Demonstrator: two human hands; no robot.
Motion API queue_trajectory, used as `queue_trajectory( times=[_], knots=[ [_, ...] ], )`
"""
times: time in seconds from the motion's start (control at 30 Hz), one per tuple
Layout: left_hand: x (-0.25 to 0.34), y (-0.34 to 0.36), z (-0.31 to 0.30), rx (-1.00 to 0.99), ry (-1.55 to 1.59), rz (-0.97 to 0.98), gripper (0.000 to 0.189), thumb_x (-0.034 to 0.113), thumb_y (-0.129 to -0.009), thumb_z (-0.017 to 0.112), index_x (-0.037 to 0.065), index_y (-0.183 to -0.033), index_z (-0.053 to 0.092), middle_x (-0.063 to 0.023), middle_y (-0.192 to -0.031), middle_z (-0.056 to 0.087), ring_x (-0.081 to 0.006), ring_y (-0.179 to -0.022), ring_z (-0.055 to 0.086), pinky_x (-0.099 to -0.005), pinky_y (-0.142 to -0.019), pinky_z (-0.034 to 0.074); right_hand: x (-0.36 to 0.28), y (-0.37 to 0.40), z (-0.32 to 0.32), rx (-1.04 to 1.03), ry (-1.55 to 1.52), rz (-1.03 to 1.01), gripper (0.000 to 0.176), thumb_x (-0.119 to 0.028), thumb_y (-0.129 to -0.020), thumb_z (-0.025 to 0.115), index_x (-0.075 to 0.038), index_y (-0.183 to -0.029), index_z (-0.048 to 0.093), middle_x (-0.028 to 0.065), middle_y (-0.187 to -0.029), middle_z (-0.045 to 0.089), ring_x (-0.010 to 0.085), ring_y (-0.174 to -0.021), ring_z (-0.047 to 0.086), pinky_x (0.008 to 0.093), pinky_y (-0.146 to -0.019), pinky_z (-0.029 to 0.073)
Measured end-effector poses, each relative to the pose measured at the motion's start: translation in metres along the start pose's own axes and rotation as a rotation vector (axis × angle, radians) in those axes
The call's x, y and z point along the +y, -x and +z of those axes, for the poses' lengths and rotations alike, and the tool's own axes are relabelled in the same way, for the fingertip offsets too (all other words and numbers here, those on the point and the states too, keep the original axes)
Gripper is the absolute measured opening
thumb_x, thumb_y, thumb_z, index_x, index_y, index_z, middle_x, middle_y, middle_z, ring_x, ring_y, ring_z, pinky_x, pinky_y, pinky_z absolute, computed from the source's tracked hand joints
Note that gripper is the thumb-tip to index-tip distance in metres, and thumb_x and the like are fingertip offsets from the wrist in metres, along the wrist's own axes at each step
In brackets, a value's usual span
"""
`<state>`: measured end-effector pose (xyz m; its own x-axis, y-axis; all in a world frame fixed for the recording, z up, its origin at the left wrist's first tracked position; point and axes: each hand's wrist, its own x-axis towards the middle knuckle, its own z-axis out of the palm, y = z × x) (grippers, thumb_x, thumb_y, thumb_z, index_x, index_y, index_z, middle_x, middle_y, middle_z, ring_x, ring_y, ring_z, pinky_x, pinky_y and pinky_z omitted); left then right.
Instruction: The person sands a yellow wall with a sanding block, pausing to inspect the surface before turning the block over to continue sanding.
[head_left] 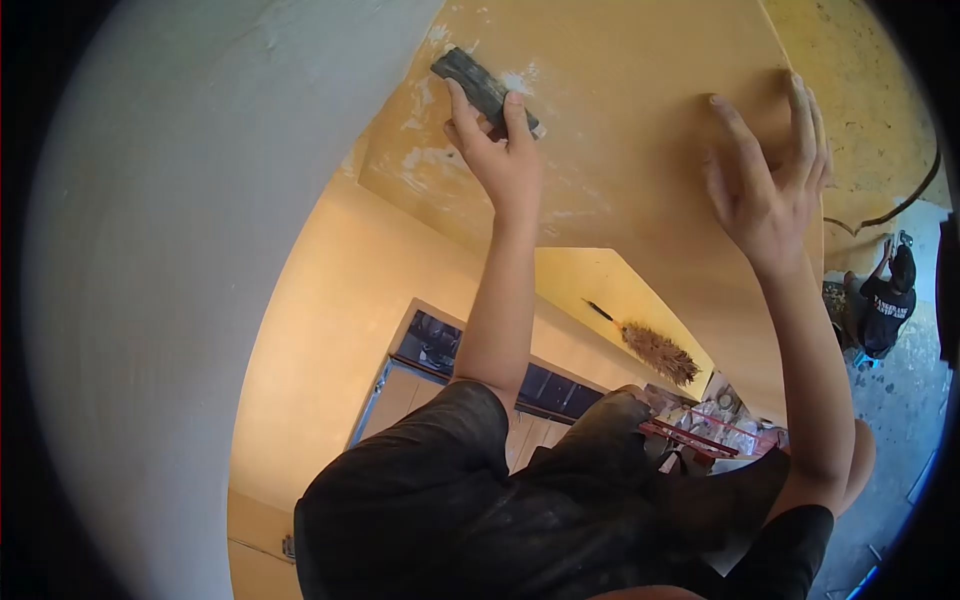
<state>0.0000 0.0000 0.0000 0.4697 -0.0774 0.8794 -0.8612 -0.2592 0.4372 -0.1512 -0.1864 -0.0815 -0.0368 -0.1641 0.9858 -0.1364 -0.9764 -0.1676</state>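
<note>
Pressure is best spread evenly along the dark block [487, 90], which is pinched between the thumb and fingers of the left hand [501, 165] at 12 o'clock and appears to be laid against the yellowish surface [640, 110]. Since whitish patches [436, 156] are seen about it, chiefly toward 11 o'clock, rubbing is judged to be the step in hand; the face should be set flat so that no corner digs in, and short, overlapping strokes are to be preferred. Extra care is called for toward the border with the grey surface [220, 200] at 10 o'clock, which could be scuffed. At 2 o'clock the right hand [772, 190] is spread, with nothing grasped; whether weight is borne by its fingertips cannot be told. If bracing is wanted, firm contact should be made there.
</note>
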Motion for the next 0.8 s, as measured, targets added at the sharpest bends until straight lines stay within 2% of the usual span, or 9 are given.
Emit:
queue_trajectory(
  times=[0.07,0.1,0.6,0.8],
  knots=[
    [-0.006,-0.003,-0.012,0.012,0.083,-0.002,0.073,0.018,-0.094,0.064,0.004,-0.152,0.020,-0.0124,-0.113,0.039,-0.0169,-0.090,0.052,-0.0314,-0.079,0.048,-0.018,0.001,0.008,0.030,-0.007,0.022,0.042,-0.026,-0.075,0.075,-0.027,-0.116,0.068,0.0175,-0.145,0.041,0.0355,-0.133,0.040,0.0461,-0.106,0.032],
    [0.016,-0.038,-0.020,-0.104,-0.007,0.124,0.073,0.018,-0.094,0.064,0.004,-0.152,0.020,-0.0124,-0.113,0.039,-0.0169,-0.090,0.052,-0.0314,-0.079,0.048,-0.033,0.003,0.011,0.108,-0.022,0.199,0.042,-0.026,-0.075,0.075,-0.027,-0.116,0.068,0.0175,-0.145,0.041,0.0355,-0.133,0.040,0.0461,-0.106,0.032],
    [-0.002,-0.014,-0.014,-0.075,0.019,0.115,0.070,0.013,-0.095,0.062,0.004,-0.151,0.022,-0.0120,-0.112,0.037,-0.0165,-0.087,0.051,-0.0315,-0.079,0.048,-0.030,0.007,0.003,0.054,-0.081,0.174,0.039,-0.025,-0.078,0.073,-0.027,-0.116,0.068,0.0175,-0.148,0.037,0.0368,-0.136,0.036,0.0495,-0.109,0.030],
    [-0.013,-0.007,-0.019,-0.152,-0.080,0.126,0.068,0.013,-0.096,0.060,0.003,-0.151,0.022,-0.0121,-0.111,0.037,-0.0167,-0.088,0.051,-0.0312,-0.079,0.048,-0.028,0.007,0.001,0.036,-0.072,0.169,0.039,-0.024,-0.078,0.073,-0.027,-0.117,0.068,0.0171,-0.149,0.037,0.0364,-0.136,0.036,0.0489,-0.110,0.030]
  ],
)
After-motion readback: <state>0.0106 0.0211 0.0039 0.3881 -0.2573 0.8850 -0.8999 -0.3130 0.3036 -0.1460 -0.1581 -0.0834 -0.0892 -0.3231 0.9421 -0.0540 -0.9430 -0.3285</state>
